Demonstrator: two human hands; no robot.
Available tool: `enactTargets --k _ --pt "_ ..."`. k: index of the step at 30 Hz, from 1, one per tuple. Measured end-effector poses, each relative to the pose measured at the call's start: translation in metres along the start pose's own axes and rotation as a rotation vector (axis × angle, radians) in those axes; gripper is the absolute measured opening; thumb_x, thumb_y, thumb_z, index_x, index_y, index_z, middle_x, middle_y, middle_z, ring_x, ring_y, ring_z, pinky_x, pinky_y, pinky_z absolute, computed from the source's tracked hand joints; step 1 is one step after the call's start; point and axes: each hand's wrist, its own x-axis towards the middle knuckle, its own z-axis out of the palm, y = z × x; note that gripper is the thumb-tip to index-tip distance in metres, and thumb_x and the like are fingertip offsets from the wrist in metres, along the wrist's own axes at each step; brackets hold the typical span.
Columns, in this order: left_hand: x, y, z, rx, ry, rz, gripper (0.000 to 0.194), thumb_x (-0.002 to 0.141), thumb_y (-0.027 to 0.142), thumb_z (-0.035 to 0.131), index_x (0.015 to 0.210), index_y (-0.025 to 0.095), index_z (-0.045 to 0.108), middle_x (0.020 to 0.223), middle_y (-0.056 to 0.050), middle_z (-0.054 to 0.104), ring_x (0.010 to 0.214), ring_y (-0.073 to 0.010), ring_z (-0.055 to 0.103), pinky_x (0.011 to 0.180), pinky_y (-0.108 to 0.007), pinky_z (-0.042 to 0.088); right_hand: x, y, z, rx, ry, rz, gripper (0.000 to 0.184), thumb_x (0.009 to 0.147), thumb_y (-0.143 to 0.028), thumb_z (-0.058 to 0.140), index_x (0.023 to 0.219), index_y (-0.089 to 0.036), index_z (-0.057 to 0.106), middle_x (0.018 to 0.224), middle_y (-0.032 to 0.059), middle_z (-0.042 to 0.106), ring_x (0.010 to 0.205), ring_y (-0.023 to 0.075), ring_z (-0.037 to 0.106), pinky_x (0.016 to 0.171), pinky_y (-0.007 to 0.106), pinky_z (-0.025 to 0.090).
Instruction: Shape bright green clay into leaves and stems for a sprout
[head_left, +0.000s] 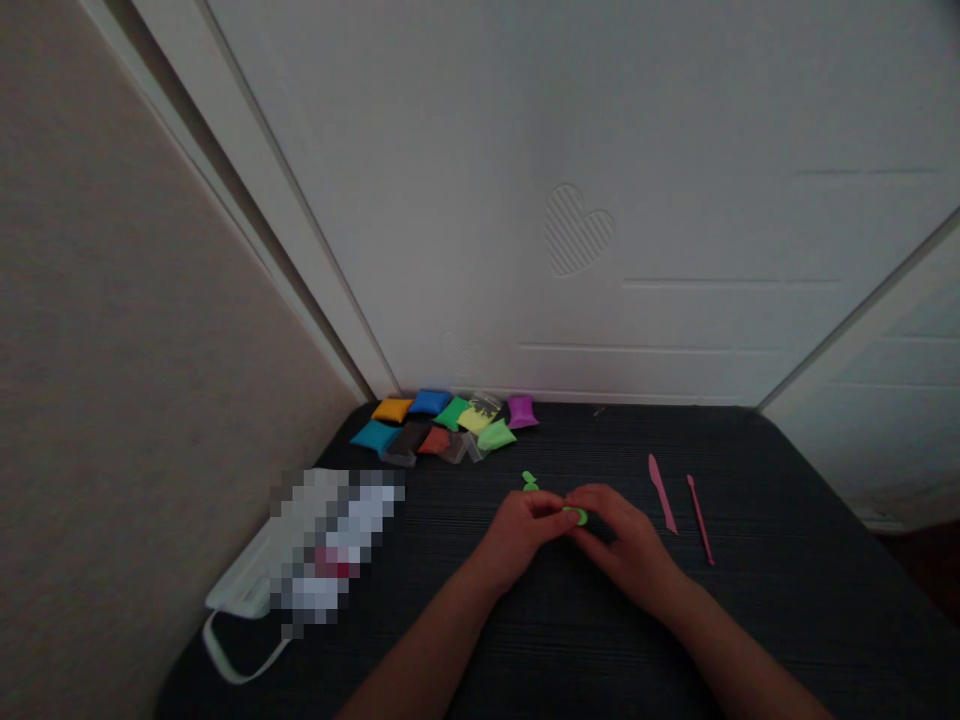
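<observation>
My left hand and my right hand meet over the dark tabletop, fingertips pinched together on a small flat piece of light green clay. Both hands rest low on the table. Just beyond them lie two small green clay bits, untouched. The scene is dim.
Several coloured clay packets are piled at the back left by the white wall. Two pink modelling tools lie to the right of my hands. A white bag with a blurred label and a strap lies at the left.
</observation>
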Motion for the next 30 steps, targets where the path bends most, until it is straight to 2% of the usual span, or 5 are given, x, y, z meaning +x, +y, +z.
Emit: enactTargets --k 7,13,20,30 --pt "0.001 -0.0015 -0.0009 -0.002 -0.037 0.008 0.021 0.071 0.034 0.062 0.079 0.015 0.068 0.067 0.001 0.06 0.065 -0.011 0.049 0.065 -0.022 0.036 -0.0004 0.0004 -0.0019 -0.008 -0.011 0.01 0.025 0.077 -0.016 0.054 0.1 -0.023 0.055 0.096 0.0053 0.059 0.093 0.0172 0.055 0.082 0.035 0.047" --pt "0.0001 -0.004 0.0015 -0.033 -0.007 -0.01 0.022 0.07 0.034 0.063 0.08 0.014 0.068 0.071 0.0 0.062 0.066 -0.0118 0.051 0.065 -0.023 0.037 0.0003 -0.0018 -0.0017 -0.007 0.004 -0.004 0.024 0.078 -0.018 0.053 0.101 -0.024 0.054 0.095 0.0046 0.059 0.092 0.0166 0.055 0.081 0.034 0.047" --pt "0.0014 -0.0044 -0.0008 -0.059 -0.047 -0.003 0.021 0.068 0.03 0.064 0.084 0.015 0.067 0.077 -0.001 0.064 0.071 -0.0127 0.053 0.071 -0.024 0.038 -0.0016 -0.0003 -0.0035 -0.038 -0.024 -0.018 0.024 0.077 -0.018 0.054 0.101 -0.022 0.055 0.099 0.0058 0.057 0.095 0.0166 0.054 0.083 0.034 0.046" --pt "0.0019 -0.006 -0.0019 0.026 -0.039 -0.001 0.02 0.069 0.033 0.064 0.08 0.017 0.068 0.074 0.0 0.063 0.067 -0.012 0.052 0.066 -0.023 0.037 -0.0026 0.0027 -0.0009 -0.073 -0.008 -0.053 0.024 0.077 -0.018 0.054 0.101 -0.023 0.056 0.099 0.0054 0.059 0.094 0.0165 0.055 0.083 0.034 0.047"
